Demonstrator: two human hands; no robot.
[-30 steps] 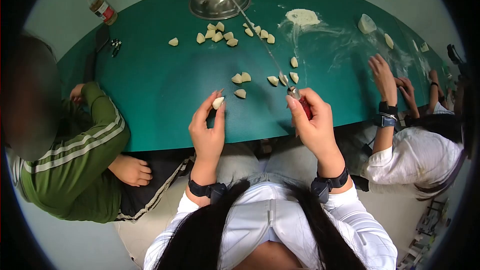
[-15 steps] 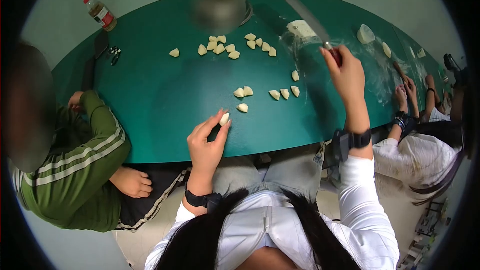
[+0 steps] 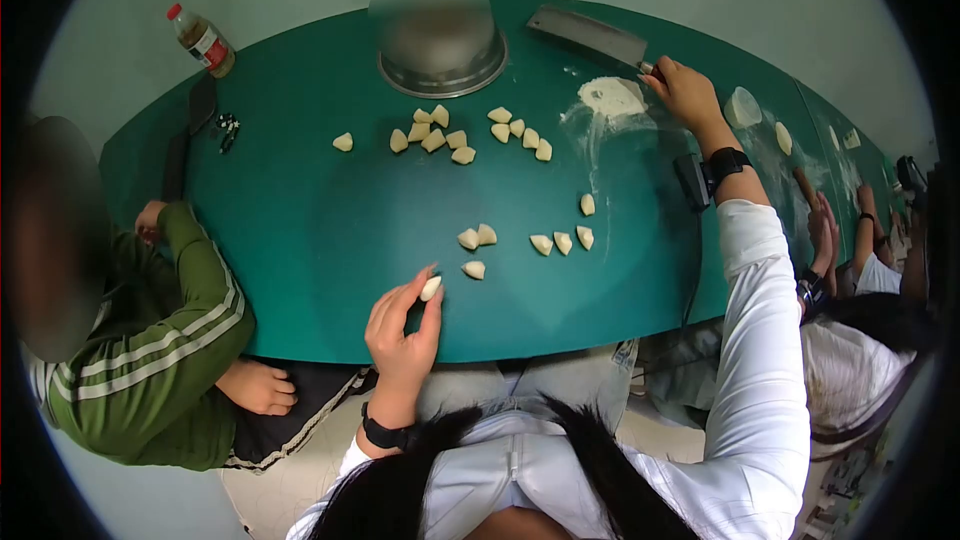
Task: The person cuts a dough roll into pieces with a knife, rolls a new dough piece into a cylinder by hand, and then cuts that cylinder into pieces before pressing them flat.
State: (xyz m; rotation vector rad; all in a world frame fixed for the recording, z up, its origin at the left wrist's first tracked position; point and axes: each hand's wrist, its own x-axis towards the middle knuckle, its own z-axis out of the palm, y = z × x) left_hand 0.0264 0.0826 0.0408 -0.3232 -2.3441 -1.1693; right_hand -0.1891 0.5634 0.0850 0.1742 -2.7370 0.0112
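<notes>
Between the thumb and fingers of my left hand (image 3: 402,332) is a small piece of dough (image 3: 431,288), held just above the table's near edge. My right hand (image 3: 688,95) reaches far out and grips the handle of a cleaver (image 3: 588,34), whose broad blade lies near the far edge of the green table (image 3: 330,290). Close to my left hand sits a single dough piece (image 3: 474,270), with a touching pair (image 3: 477,237) beyond it. Several more dough pieces (image 3: 433,140) lie in a loose group farther back, and others (image 3: 563,242) stand in a row to the right.
A blurred metal bowl (image 3: 443,65) stands at the back, beside a flour patch (image 3: 612,97). A red-capped bottle (image 3: 203,42) is at the far left. A person in a green sleeve (image 3: 150,340) sits left; other people's hands work dough at right, near a translucent scraper-like piece (image 3: 741,108).
My right hand has moved away from me with the cleaver, its blade now lower and flatter toward the far edge. My left hand still holds its dough piece; the view has tilted up.
</notes>
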